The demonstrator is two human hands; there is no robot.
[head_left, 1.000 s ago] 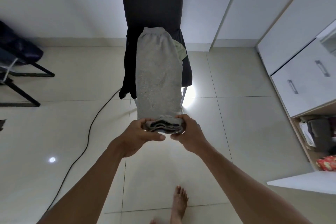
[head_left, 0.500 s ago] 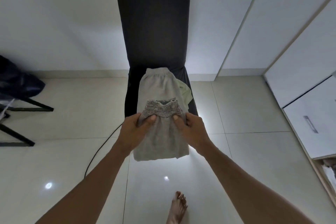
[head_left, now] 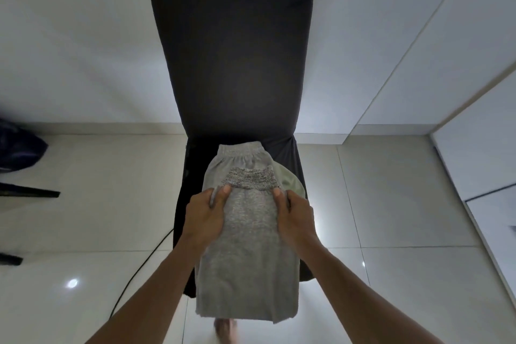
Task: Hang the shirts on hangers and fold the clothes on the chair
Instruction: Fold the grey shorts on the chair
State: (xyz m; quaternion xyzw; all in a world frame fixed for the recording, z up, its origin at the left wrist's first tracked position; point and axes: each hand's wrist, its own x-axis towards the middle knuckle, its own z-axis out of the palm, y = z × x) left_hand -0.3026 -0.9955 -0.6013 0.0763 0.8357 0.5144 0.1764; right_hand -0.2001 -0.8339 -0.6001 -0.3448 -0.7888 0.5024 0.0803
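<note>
- Left hand grips the left edge of the grey trousers, thumb on top.
- Right hand grips their right edge likewise.
- Trousers lie folded on the black chair seat, between both hands.
- A pale green garment peeks out just beyond the right hand.

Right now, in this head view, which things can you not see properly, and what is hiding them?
- Pale green garment: mostly under the grey pants; its type is unclear.
- Chair seat: largely covered by the pants.
- Left hand and right hand: fingertips tucked around the folded edges.
- Foot: blurred, cut by the bottom edge.
- Dark object: cut by the left edge.
</note>
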